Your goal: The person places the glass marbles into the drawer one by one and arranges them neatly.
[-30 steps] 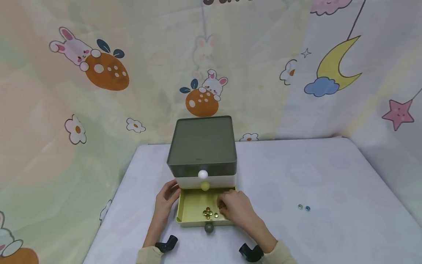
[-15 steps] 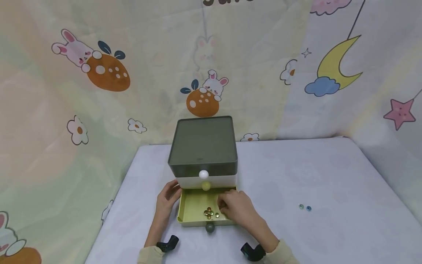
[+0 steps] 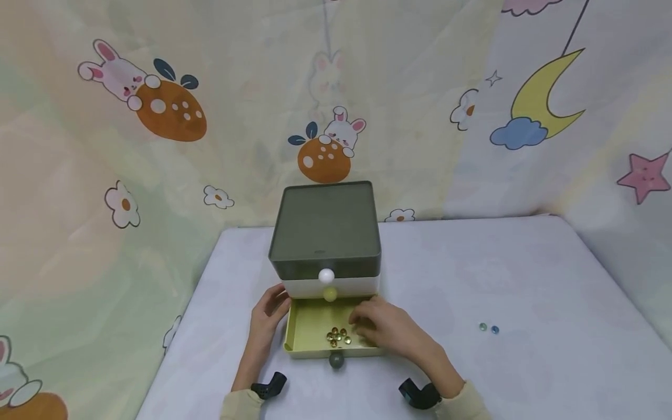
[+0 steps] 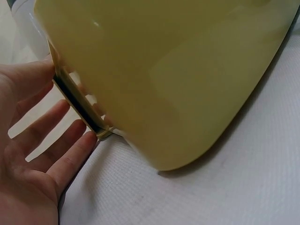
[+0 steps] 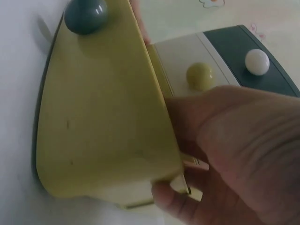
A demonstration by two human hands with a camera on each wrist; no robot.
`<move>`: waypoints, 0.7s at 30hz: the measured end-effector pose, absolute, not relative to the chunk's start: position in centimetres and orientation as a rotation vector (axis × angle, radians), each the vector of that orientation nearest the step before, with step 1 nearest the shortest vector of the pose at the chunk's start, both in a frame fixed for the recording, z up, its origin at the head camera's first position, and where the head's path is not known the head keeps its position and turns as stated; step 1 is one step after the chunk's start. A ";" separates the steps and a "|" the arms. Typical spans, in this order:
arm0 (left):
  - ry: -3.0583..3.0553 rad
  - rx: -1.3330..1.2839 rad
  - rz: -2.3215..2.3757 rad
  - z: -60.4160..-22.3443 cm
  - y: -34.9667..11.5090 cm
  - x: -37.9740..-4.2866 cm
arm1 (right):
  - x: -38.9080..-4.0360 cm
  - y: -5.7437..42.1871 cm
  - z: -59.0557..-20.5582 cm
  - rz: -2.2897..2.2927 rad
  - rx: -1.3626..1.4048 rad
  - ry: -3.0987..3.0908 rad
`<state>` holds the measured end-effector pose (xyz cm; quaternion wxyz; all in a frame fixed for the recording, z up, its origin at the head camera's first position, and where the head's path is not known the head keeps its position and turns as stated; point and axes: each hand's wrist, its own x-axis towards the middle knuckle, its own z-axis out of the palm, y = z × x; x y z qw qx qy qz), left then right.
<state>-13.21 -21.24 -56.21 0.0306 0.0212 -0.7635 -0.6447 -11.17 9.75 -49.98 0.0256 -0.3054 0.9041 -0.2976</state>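
Note:
A yellow-green drawer stands pulled out from the bottom of a stacked drawer box, its dark ball knob at the front. Several small gold glass beads lie in the drawer near its front wall. My left hand rests at the left side, with fingertips touching the box edge in the left wrist view. My right hand hovers over the drawer's right side, fingers loosely bent; nothing shows between them. In the right wrist view, some fingers reach past the drawer's side wall.
Two small beads, one green and one blue, lie on the white-covered table to the right. The upper drawers have a white knob and a yellow-green knob. A printed cloth hangs behind.
One more gold bead shows beside the cluster in the drawer. My right hand has shifted right, its fingers loosened. My left hand stays in place.

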 end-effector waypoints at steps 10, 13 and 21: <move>-2.363 0.061 -1.961 -56.3 -21.3 -13.3 | -11.0 12.5 -51.2 -1.427 -1.115 2.613; -2.364 0.059 -1.957 -56.3 -21.2 -13.3 | -10.7 13.7 -51.8 -1.617 -1.126 2.516; -2.359 0.042 -1.950 -56.2 -21.1 -13.2 | -9.6 17.5 -52.7 -1.812 -0.979 2.441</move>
